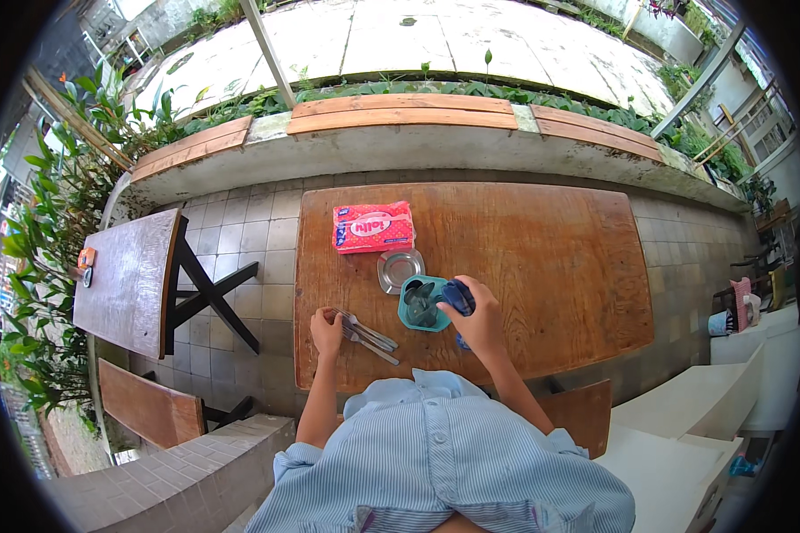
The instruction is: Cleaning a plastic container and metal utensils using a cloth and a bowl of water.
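Note:
In my right hand [475, 318] is a bunched dark blue cloth [459, 297], held at the right rim of a teal plastic container [404, 320]. Several pieces of metal cutlery [421, 303], perhaps spoons, stand inside with their rounded ends up. A little dark blue fabric also shows below my right hand. My left hand [327, 331] is at the table's left side, fingers curled by the tines of several metal forks [370, 336]. The forks lie bunched on the wood, handles toward the lower right. Whether the left fingers grip a fork is too small to tell.
Behind the container, a square metal ashtray-like dish [401, 268] sits beside a pink tissue pack [373, 228] bearing writing. All rest on a wooden table [547, 266]. A smaller table [130, 280] stands left, and a low wall with wooden bench slats [403, 112] runs behind.

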The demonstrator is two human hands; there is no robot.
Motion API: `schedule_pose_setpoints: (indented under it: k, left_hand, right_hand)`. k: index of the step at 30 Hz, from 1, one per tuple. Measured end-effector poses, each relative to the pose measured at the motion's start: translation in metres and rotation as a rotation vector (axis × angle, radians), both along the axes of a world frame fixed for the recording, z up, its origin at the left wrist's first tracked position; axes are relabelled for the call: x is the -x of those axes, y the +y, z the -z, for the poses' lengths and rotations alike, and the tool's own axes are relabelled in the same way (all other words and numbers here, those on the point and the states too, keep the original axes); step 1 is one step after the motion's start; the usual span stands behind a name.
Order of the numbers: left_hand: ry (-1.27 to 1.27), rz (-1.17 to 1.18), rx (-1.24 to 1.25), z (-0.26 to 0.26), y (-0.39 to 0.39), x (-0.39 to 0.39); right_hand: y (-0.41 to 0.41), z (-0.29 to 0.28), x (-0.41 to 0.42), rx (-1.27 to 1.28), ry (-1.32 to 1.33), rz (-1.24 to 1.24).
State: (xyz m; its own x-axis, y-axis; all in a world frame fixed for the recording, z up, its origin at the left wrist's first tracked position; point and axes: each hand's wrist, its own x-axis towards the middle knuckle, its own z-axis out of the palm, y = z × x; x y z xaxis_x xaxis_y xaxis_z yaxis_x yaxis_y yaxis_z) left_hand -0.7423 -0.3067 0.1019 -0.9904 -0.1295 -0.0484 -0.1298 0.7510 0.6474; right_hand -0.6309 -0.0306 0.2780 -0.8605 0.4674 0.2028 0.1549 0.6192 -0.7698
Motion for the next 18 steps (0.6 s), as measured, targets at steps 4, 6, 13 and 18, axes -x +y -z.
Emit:
schedule_pose_setpoints:
  k: [4,6,13,18]
  left_hand:
    - [-0.020,-0.038,-0.227,0.006,-0.011,0.003]
    - [0.012,-0.072,-0.279,0.001,-0.012,0.002]
    - [-0.136,-0.117,-0.590,-0.059,-0.006,-0.008]
    - [-0.312,0.088,-0.727,-0.120,0.003,-0.001]
  right_hand:
    - [0.013,-0.001,-0.002,0.002,0.079,0.094]
    - [0.018,-0.008,-0.006,0.029,0.062,0.128]
    - [0.031,-0.013,-0.021,0.182,0.105,0.259]
    - [0.025,-0.027,-0.021,0.327,0.092,0.139]
